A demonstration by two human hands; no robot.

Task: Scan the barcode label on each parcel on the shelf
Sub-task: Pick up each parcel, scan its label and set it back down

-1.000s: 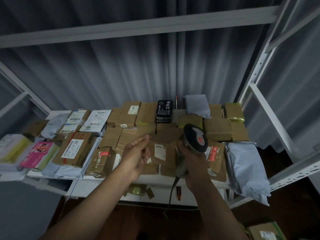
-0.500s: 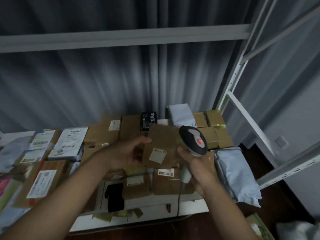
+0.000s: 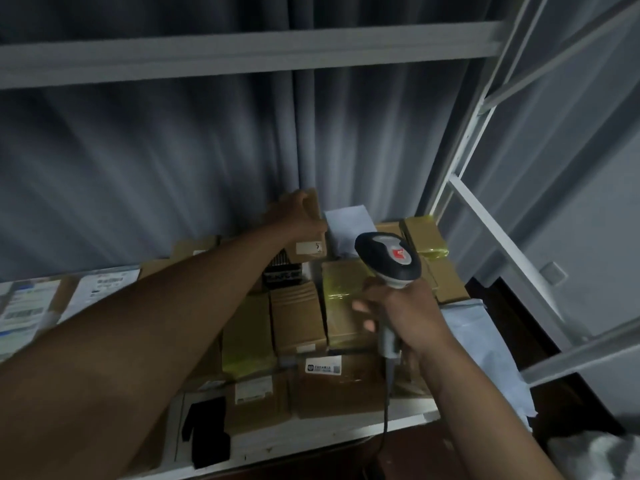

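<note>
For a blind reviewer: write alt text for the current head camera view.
A person's left hand holds a brown cardboard parcel at the back of a parcel-crowded white shelf, while the right hand grips a corded barcode scanner. Grey curtains hang behind.

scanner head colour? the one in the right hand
Dark, near-black head with a grey top panel and a red mark, on the scanner gripped by the right hand. Head view.

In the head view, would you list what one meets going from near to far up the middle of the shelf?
Shelf front edge → brown box with a white sticker → yellow-taped parcel → barcode scanner in the right hand → small brown parcel gripped by the left hand → grey curtain.
</note>
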